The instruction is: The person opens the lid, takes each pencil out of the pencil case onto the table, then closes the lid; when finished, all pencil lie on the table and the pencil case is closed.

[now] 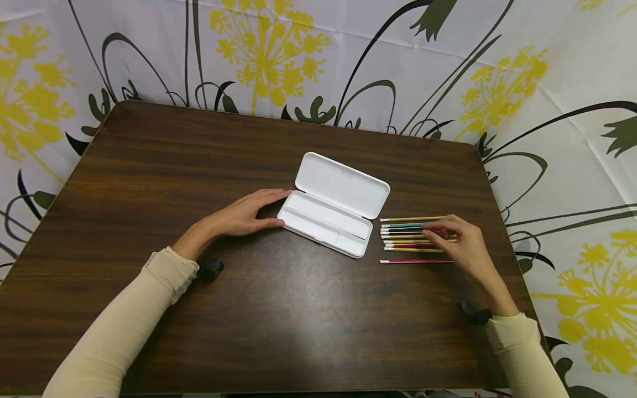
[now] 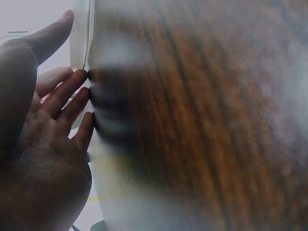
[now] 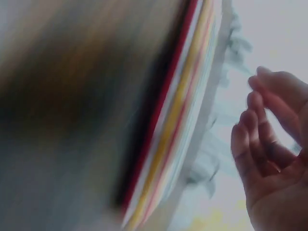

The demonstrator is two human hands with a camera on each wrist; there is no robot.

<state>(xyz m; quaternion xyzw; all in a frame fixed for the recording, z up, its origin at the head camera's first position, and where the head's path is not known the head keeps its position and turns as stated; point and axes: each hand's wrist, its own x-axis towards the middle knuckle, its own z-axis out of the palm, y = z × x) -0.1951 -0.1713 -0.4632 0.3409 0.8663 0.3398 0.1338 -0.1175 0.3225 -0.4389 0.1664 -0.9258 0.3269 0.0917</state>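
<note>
A white pencil case lies with its lid swung back, a narrow divided tray showing inside. At its left end my left hand touches the case, thumb at the near corner and fingers fairly straight toward the hinge side. To the right lie several pencils in a loose row, eraser ends to the left. My right hand hovers over their right ends with fingers loosely bent. In the right wrist view the hand is apart from the pencils and nothing shows between its fingertips.
A single red pencil lies slightly nearer than the rest. Everything stands on a dark wooden table. Behind its far and right edges hangs a white cloth with yellow flowers and dark stems.
</note>
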